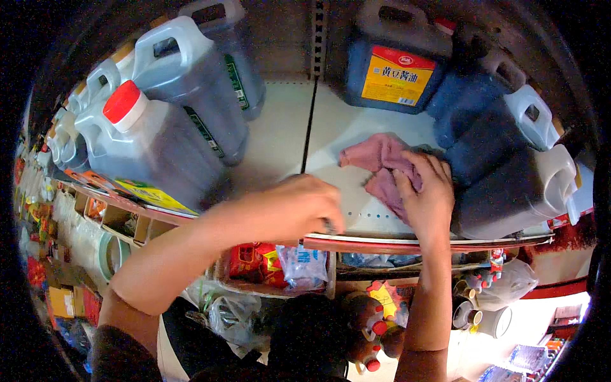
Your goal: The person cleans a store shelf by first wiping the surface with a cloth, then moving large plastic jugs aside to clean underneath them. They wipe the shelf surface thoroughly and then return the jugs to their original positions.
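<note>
My right hand [427, 191] grips a crumpled pink cloth [377, 153] between thumb and fingers, against the pale metal shelf [281, 143]. To its left, near the shelf's front edge, my left hand [317, 205] is curled and blurred by motion. A small dark spot shows at its fingertips, but I cannot tell whether it is a held object. Close beside my right hand stand plastic jugs of dark liquid [501, 191]. Behind the cloth is another jug [401, 62] with a yellow and red label.
On the left, a jug with a red cap [162, 138] stands among several handled jugs. The shelf's red front edge [372, 244] runs below my forearms. Under it sit a box of packets [277, 267], plastic bags [234, 315] and red-capped bottles [370, 334].
</note>
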`<state>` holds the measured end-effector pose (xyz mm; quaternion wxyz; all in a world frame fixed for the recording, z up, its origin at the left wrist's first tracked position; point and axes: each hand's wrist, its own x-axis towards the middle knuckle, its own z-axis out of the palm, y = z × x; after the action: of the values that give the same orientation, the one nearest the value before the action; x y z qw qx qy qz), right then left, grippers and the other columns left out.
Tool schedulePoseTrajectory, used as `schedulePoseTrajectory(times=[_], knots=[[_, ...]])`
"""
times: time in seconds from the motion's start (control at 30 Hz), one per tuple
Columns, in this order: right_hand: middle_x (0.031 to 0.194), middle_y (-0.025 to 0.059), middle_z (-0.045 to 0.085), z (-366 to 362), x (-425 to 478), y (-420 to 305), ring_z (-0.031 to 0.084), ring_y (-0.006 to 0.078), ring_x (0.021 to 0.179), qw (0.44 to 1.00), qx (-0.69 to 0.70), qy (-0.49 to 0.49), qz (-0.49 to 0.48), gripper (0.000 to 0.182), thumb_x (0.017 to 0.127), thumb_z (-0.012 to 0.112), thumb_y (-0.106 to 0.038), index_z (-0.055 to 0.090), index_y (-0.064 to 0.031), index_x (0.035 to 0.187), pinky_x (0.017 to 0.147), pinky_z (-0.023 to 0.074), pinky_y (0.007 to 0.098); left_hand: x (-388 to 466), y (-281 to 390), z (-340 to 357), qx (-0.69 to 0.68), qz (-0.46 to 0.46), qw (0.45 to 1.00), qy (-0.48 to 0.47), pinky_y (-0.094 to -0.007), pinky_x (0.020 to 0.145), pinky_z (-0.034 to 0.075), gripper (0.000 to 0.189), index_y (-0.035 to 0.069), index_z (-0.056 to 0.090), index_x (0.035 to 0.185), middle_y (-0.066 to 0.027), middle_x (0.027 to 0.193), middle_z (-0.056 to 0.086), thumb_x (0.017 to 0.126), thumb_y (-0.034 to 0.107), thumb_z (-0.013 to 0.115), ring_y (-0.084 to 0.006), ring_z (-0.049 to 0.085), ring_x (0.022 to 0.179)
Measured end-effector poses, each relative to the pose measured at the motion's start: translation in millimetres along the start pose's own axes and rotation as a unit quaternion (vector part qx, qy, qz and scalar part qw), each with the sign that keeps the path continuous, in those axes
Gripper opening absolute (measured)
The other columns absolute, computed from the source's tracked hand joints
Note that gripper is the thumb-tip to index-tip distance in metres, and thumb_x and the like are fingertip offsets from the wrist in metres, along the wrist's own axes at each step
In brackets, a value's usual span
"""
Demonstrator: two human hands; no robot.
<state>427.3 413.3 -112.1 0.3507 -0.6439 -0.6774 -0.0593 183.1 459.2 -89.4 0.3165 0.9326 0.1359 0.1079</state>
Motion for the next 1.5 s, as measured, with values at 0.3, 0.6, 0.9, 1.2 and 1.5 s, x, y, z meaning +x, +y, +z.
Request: schedulePoseTrajectory(times=[0.3,0.6,0.9,1.2,1.5], knots=[[0.098,0.0147,0.063,-4.1,1.6,5.0,0.055,0.0357,0.096,1.0,0.015,0.003,-0.001,0.027,0.079,0.068,-0.013,0.067,-0.0097,0.106,0.086,0.0453,0.0417,40.3,2.5,18.3,0.035,0.056,0.998,-0.007,-0.0423,0.078,0.05,0.017,0.007,0.071,0.091,-0.0138,0.086,0.064,0.077,0.004,0.06,-0.0323,0.063,0.085],[0.101,0.0168,0.068,6.1,3.6,12.7,0.064,0.0304,0.09,0.974,0.178,-0.049,0.128,0.03,0.087,0.067,-0.025,0.067,-0.0064,0.11,0.082,0.0493,0.0358,73.1,13.7,44.0,-0.001,0.057,0.997,0.057,-0.0436,0.078,0.05,0.018,0.008,0.073,0.09,-0.0151,0.083,0.067,0.074,0.006,0.064,-0.0331,0.065,0.082],[0.084,0.0133,0.07,-23.4,51.3,27.4,0.064,0.0192,0.074,0.932,0.183,-0.289,0.119,0.038,0.091,0.059,-0.036,0.068,0.0003,0.1,0.073,0.0505,0.0341,83.4,21.6,42.5,0.011,0.022,0.999,0.028,-0.046,0.078,0.051,0.025,0.009,0.073,0.093,-0.0156,0.087,0.069,0.073,0.002,0.059,-0.0343,0.065,0.086],[0.078,0.0073,0.067,-23.8,60.2,17.2,0.053,0.0116,0.069,0.912,0.164,-0.354,0.125,0.035,0.095,0.057,-0.029,0.066,0.0041,0.095,0.068,0.0479,0.031,82.6,18.5,49.9,-0.001,0.014,0.999,0.034,-0.0444,0.083,0.05,0.023,0.01,0.073,0.093,-0.0149,0.092,0.068,0.075,0.004,0.061,-0.0334,0.064,0.091],[0.081,0.0136,0.069,-27.8,94.0,8.6,0.059,0.0207,0.071,0.891,-0.032,-0.443,0.092,0.046,0.092,0.057,-0.047,0.07,-0.0022,0.094,0.071,0.049,0.036,144.1,22.3,92.8,-0.076,0.077,0.989,0.096,-0.0439,0.083,0.051,0.024,0.011,0.074,0.092,-0.0132,0.096,0.07,0.072,0.003,0.064,-0.032,0.066,0.093]])
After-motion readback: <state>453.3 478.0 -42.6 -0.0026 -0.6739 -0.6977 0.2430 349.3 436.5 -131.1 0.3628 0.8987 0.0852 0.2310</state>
